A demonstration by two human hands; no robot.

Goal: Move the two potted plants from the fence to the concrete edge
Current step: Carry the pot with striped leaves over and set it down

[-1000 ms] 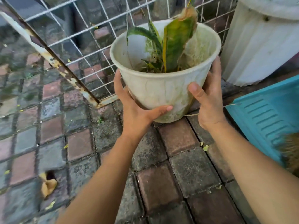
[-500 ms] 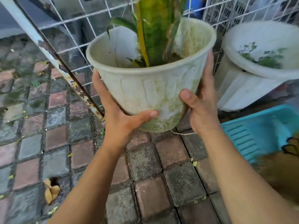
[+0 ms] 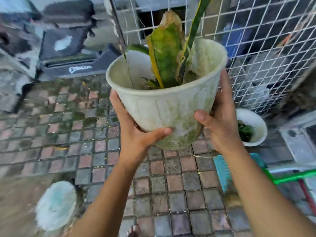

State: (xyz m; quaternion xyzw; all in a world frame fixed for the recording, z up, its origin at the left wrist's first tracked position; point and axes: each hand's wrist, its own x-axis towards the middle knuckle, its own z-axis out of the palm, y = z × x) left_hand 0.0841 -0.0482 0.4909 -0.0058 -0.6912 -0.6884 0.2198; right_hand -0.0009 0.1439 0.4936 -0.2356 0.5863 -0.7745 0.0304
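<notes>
Two hands hold one white plastic pot up in the air above the brick paving, clear of the ground. The left hand cups its lower left side, thumb wrapped across the front near the base and fingers hidden behind the wall; the right hand presses on the right side, thumb on the front, fingers reaching up toward the rim. The pot is tilted a little and stained green low down. In it stands a plant with broad yellow-edged leaves, one brown and dry at its tip. Behind it runs the white wire fence. A second white potted plant sits on the paving beside the fence, just right of the right hand. A turquoise plastic item lies below the right forearm. The left edge of the view is blurred.
</notes>
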